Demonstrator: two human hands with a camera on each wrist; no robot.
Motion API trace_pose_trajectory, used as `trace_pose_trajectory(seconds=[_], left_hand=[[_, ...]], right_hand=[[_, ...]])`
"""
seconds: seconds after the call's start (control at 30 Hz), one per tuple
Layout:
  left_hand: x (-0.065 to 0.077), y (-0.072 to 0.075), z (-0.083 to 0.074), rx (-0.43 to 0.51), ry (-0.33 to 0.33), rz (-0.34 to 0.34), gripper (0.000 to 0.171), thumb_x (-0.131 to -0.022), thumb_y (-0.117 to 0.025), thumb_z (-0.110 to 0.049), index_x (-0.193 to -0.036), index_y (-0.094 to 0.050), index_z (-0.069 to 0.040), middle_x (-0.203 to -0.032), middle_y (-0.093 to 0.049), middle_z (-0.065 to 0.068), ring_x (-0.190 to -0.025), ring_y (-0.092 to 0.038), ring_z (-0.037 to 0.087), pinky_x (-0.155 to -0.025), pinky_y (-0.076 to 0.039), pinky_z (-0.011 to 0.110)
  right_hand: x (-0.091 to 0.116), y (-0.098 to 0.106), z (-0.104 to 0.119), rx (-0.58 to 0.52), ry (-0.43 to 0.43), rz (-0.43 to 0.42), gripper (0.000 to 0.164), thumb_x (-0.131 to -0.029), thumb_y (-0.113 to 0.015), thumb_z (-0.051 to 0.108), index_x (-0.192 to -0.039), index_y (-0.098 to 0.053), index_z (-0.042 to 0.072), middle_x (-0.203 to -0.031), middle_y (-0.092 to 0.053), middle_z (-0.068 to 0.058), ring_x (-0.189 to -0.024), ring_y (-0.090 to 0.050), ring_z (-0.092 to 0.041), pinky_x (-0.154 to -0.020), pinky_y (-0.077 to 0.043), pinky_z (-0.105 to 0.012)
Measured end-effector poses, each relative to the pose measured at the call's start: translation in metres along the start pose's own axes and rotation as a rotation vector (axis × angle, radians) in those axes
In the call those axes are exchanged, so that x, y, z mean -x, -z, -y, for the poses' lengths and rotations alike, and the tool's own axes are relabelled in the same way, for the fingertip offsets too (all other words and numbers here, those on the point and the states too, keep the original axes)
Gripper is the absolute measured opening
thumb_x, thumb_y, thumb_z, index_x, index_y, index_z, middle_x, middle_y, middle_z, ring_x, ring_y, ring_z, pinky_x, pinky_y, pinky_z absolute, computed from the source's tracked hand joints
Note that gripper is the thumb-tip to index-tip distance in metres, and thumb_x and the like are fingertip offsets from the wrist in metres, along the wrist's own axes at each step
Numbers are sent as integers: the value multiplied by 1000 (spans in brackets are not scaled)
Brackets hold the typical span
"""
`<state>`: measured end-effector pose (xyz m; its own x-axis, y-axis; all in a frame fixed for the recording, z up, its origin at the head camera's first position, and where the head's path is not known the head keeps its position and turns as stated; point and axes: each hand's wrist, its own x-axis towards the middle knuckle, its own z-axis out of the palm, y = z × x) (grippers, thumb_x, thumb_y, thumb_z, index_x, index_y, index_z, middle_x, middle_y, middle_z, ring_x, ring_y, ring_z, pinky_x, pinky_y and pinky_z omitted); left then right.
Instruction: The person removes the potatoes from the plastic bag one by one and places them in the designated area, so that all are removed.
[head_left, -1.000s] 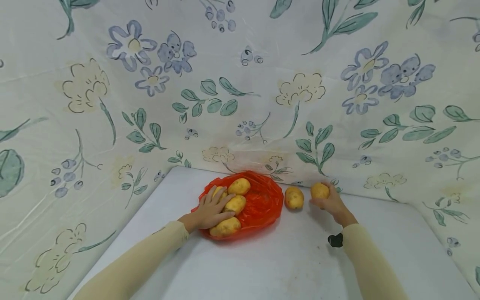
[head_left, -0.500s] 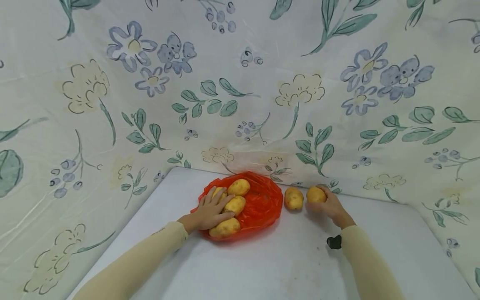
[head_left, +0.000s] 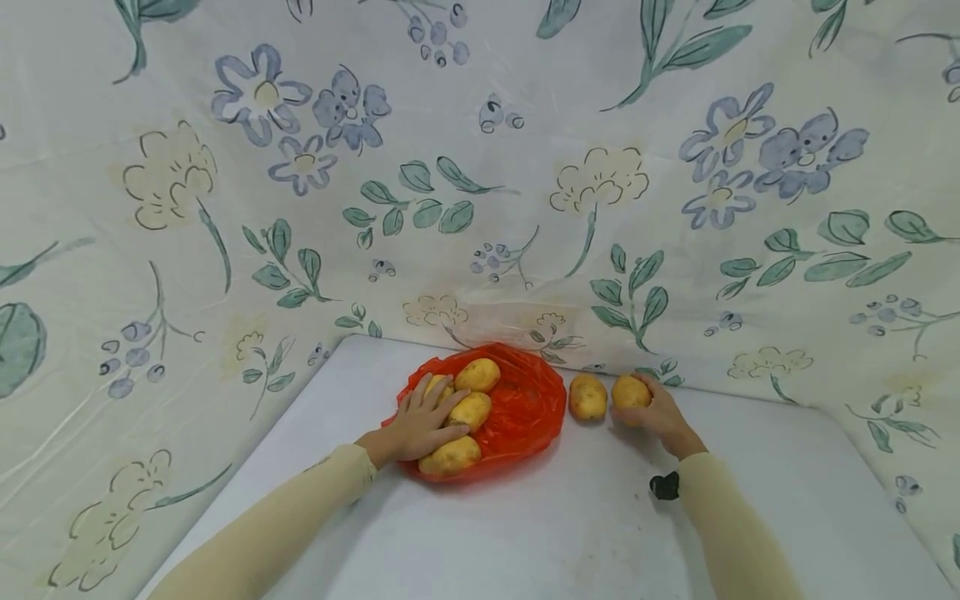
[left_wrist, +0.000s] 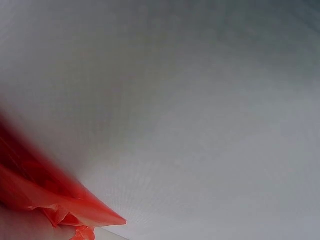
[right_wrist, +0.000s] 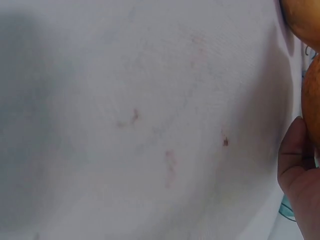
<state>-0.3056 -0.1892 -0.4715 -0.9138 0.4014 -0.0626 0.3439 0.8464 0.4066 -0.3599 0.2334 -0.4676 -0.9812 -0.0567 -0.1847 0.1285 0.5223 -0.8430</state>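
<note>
In the head view, a red plastic bag lies spread on the white table with several yellow potatoes on it. My left hand rests on these with fingers spread, partly covering one potato. Other potatoes on the bag show beside the fingers. To the bag's right stands a single potato. Just right of that one, my right hand grips another potato between thumb and fingers. The right wrist view shows the thumb against the held potato; most of the hand is cut off.
The white table meets a flower-printed sheet rising behind and on both sides. A small black object sits at the right cuff. In the left wrist view the bag's edge appears at the lower left. Faint stains mark the tabletop.
My right hand has shifted slightly left with its potato, bringing it close beside the single potato. The left hand and the bag have stayed in place.
</note>
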Motion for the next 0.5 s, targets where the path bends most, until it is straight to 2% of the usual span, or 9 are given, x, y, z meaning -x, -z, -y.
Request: trace_pose_trajectory(seconds=[0.23, 0.5], left_hand=[[0, -1, -1, -10, -1, 0, 75, -96, -40, -64, -158, -22, -28, -166, -1, 10, -150, 13, 42, -114, -2, 71], [1, 1, -2, -13, 6, 3, 74, -96, -41, -64, -158, -22, -29, -166, -2, 10, -150, 13, 42, -115, -2, 71]], right_hand=[[-1, -3, -4, -2, -7, 2, 95, -81, -78, 27, -156, -21, 13, -148, -36, -23, -126, -41, -39, -108, -36, -57], [-1, -5, -3, 2, -30, -7, 94, -82, -78, 28, -156, -22, 13, -147, -35, -24, -125, -40, -41, -108, -35, -58]])
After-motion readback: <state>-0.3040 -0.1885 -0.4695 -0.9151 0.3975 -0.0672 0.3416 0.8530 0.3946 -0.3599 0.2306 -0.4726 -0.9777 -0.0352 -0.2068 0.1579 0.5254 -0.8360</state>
